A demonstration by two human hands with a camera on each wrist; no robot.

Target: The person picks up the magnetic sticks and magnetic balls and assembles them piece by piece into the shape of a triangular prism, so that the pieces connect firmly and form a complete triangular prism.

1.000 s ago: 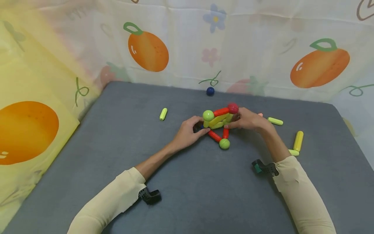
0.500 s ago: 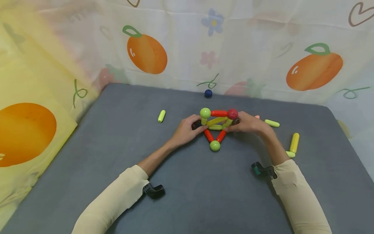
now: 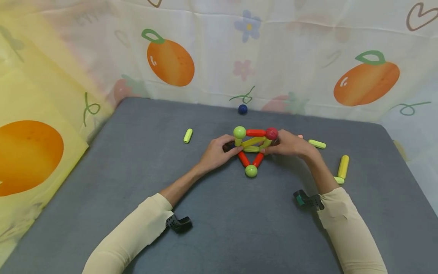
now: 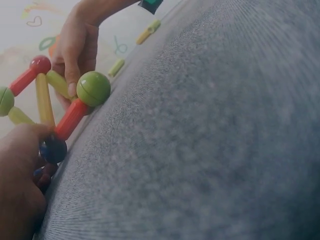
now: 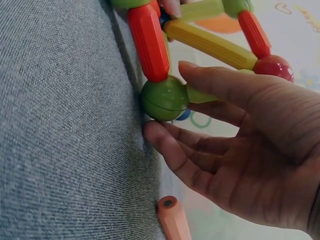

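A stick-and-ball toy frame (image 3: 252,140) stands on the table between both hands. Red, yellow and lime sticks join its balls. My left hand (image 3: 216,154) holds its left lower corner, thumb and fingers about a dark blue ball (image 4: 53,150). On the opposite side, my right hand (image 3: 291,144) holds the right lower corner; thumb and fingers lie around a green ball (image 5: 165,98) and a lime stick beside it. Two red sticks meet at a green ball (image 3: 251,171) at the front. A lime ball (image 3: 240,132) and a red ball (image 3: 272,133) top the frame, joined by a red stick (image 3: 256,133).
Loose pieces lie on the grey table (image 3: 219,228): a lime stick (image 3: 188,136) left, a blue ball (image 3: 242,109) at the back edge, and a lime stick (image 3: 317,144), a yellow stick (image 3: 343,166) and an orange stick (image 5: 174,218) right. A printed cloth (image 3: 291,38) hangs behind.
Both hands turned and levelled the frame, so its front green ball moved left and its top red stick now lies level. Over the last half second, almost nothing moved.
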